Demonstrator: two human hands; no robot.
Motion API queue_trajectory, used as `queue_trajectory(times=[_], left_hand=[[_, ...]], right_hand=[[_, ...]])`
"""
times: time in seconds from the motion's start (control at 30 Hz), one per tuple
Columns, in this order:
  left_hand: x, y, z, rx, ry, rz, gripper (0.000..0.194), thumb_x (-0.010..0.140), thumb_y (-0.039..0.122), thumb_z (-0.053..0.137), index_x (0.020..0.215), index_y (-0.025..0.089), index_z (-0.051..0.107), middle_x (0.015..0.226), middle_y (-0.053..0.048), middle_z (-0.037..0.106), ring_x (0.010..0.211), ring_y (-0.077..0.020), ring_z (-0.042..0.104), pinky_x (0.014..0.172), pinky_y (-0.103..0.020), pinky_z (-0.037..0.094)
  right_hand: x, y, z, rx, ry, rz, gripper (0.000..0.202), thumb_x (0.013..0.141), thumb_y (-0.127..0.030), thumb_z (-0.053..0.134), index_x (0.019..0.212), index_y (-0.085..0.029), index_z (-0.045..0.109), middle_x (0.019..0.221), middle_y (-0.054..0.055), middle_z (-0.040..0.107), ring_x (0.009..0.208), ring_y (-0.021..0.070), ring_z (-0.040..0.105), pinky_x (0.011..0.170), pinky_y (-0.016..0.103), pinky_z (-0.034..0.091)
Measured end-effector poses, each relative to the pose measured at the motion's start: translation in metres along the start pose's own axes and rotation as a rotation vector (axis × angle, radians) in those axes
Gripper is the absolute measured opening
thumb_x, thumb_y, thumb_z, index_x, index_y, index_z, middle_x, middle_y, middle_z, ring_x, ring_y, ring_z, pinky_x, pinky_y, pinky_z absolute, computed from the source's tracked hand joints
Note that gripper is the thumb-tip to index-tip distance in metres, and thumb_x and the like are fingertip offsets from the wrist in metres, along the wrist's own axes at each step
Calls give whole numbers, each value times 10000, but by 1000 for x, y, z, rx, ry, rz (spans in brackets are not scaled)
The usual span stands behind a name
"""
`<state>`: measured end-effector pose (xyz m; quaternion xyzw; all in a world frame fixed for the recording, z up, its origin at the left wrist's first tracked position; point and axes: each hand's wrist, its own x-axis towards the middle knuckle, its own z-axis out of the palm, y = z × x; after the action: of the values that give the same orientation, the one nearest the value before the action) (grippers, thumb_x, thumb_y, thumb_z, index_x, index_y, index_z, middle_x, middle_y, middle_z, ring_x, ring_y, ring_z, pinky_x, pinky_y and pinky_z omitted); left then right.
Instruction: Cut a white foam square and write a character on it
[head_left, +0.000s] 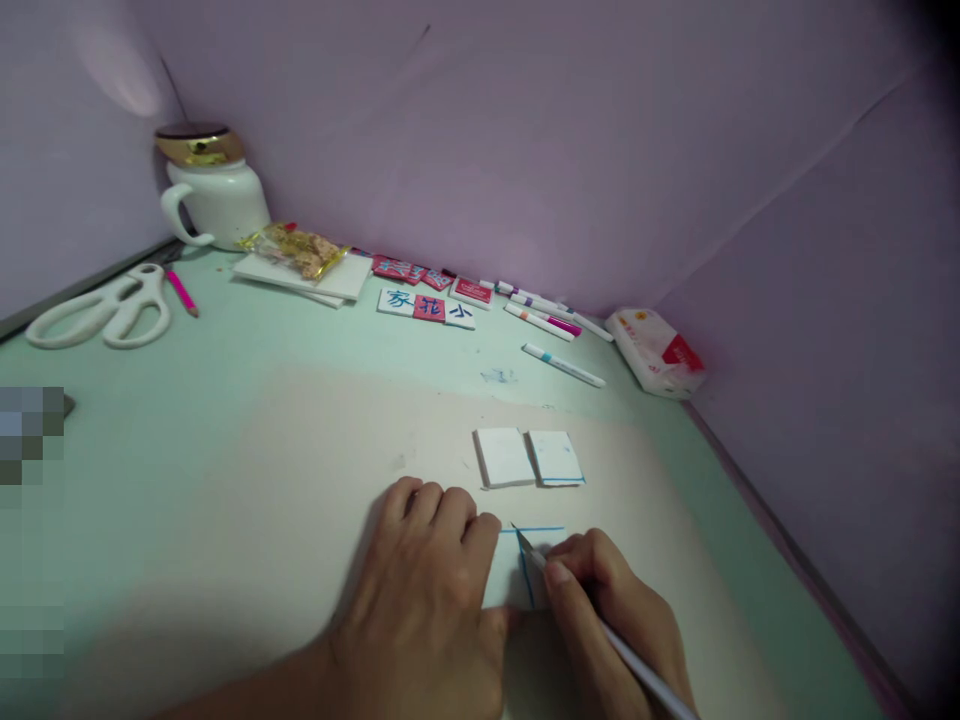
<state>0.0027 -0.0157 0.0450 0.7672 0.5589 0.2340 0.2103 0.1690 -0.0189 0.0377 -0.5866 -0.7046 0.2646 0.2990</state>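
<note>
A slim craft knife [600, 625] with a pale handle and a pointed grey blade is pinched in my right hand [622, 620]. Its tip touches or nearly touches a white board piece [510, 570], where two blue lines meet. My left hand [427, 590] presses that piece from the left, its fingers bent and thumb along the near edge. Much of the piece is hidden under my hands. Just beyond lie two small white squares [504, 457], side by side; the right one has a blue line along its near edge.
White scissors [112, 310] and a pink pencil [182, 293] lie far left. A white mug [225, 200] stands behind, near white sheets [356, 275] under a gold wrapper. Lettered tiles [429, 307], several markers [562, 365] and a tissue pack [652, 350] line the back, by purple walls.
</note>
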Motion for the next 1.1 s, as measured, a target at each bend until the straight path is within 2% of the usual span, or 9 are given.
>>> queue_trajectory(times=[0.23,0.5,0.77,1.1], left_hand=[[-1,1,1,-1,9,-9,128,670,194,572,797,202,590,813,-49,536,801,-246,455,834,-501,359],[1,1,0,0,0,-10,124,671,198,573,793,201,592,816,-53,539,804,-248,458,839,-503,360],[-1,1,3,8,27,-20,144,655,211,594,799,203,603,819,-54,547,808,-253,471,842,-505,365],[-1,2,2,8,41,-24,158,666,222,601,821,203,618,821,-54,559,814,-255,479,856,-509,362]], right_hand=[[-3,-2,-1,-14,-3,62,287,936,-362,436,681,-231,449,578,-41,550,504,123,524,491,208,425],[-4,-1,1,-123,89,-42,283,917,-347,440,658,-236,453,541,-53,555,452,107,509,444,179,407],[-3,1,0,-192,69,-119,275,928,-306,426,662,-240,440,508,-57,540,407,103,518,392,165,407],[-7,3,0,-215,75,-77,274,919,-306,437,654,-238,454,498,-55,556,399,105,526,383,166,407]])
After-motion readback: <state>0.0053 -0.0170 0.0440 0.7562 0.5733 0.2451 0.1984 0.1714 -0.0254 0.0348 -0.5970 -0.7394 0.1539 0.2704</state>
